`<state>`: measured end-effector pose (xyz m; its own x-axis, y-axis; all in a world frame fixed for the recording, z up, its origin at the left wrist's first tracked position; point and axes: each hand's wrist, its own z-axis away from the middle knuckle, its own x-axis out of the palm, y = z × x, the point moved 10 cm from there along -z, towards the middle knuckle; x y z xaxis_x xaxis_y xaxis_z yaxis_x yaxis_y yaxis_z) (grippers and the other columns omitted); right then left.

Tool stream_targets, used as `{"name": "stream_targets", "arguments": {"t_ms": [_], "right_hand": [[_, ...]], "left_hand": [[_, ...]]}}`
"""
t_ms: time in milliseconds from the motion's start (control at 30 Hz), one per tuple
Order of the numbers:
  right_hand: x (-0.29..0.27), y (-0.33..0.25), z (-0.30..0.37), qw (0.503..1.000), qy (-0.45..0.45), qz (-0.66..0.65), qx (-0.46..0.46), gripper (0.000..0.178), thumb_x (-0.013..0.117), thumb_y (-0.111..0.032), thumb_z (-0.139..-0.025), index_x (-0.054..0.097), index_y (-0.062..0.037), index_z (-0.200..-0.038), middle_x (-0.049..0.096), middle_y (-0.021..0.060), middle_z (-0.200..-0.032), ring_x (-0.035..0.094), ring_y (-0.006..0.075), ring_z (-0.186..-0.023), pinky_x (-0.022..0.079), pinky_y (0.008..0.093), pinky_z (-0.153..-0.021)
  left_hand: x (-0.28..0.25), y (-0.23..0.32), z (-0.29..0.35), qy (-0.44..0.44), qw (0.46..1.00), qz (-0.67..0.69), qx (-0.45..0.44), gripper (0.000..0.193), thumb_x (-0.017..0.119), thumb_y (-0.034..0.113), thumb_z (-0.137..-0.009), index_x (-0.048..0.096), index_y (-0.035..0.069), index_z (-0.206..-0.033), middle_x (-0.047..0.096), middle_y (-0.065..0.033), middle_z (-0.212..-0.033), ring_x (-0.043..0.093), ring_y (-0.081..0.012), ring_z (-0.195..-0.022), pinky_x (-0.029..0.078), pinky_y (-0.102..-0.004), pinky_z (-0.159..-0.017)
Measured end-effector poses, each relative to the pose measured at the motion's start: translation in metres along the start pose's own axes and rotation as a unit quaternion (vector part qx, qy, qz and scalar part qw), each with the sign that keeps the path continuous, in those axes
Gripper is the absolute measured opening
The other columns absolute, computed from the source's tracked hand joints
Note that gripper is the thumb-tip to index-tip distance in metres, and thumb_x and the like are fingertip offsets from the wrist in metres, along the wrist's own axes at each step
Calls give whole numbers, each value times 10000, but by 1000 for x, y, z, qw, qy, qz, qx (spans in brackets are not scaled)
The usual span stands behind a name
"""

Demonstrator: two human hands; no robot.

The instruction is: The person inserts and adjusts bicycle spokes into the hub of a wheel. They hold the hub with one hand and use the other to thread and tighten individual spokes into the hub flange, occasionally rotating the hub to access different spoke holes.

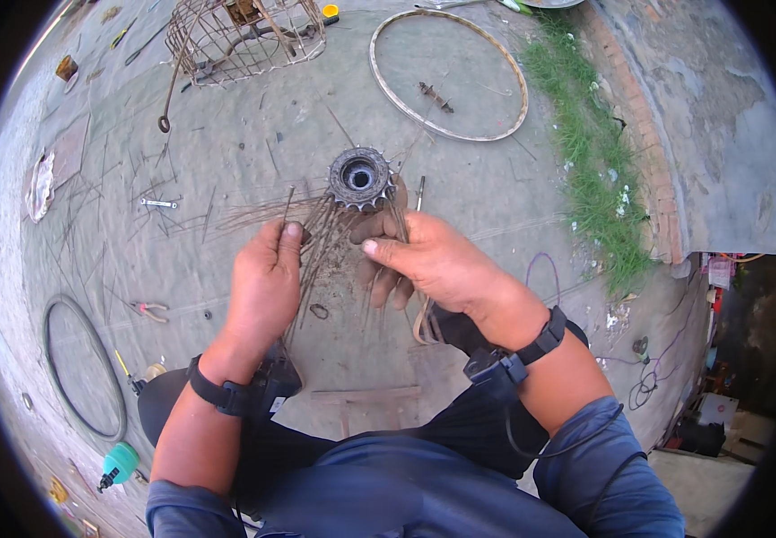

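Observation:
A greasy bicycle hub with a toothed freewheel (360, 178) is in front of me, its thin rusty spokes (317, 260) fanning down and to the left. My left hand (267, 280) is closed, thumb against forefinger, pinching a spoke whose end sticks up above the fingers. Beside and below the hub, my right hand (446, 260) curls its dirty fingers behind the spokes, with the thumb stretched out to the left. Its grip is on spokes just under the hub; the fingers are partly hidden by them.
Loose spokes litter the ground cloth. Farther off lie a bare wheel rim (521, 81), an axle (435, 97) and a wire basket (244, 45). At left are a wrench (158, 203), pliers (149, 311), a tyre (83, 368) and a green bottle (120, 464). Grass (599, 170) edges a wall.

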<state>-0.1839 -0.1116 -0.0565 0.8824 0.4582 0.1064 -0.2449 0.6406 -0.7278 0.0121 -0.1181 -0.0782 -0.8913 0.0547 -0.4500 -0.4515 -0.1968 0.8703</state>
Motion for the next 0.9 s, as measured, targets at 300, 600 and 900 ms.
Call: {"name": "stream_targets", "arguments": {"t_ms": [300,600,900], "right_hand": [[-82,-81,39,687,388,510,-342,234,804,-150,-898,762,-98,-1123,727,133,-1064,683,394,-1044,551,493,-901],[-70,-82,33,692,384,498,-355,219,818,-98,-854,786,-108,-1070,726,102,-1074,675,338,-1084,533,477,-954],[-64,-92,39,675,376,521,-363,146,809,-107,-862,765,-77,-998,711,115,-968,677,365,-989,538,486,-863]], "left_hand": [[-36,3,-17,53,992,-98,58,299,591,237,-1121,678,-31,-1021,725,-254,-921,694,-440,-857,539,-478,-766],[-18,6,-9,6,994,-91,54,308,587,222,-1119,663,-43,-982,712,-260,-884,676,-438,-815,528,-477,-741],[-16,4,-7,6,995,-86,52,296,575,217,-1127,649,-43,-1004,709,-259,-894,667,-444,-816,525,-480,-740]]}}
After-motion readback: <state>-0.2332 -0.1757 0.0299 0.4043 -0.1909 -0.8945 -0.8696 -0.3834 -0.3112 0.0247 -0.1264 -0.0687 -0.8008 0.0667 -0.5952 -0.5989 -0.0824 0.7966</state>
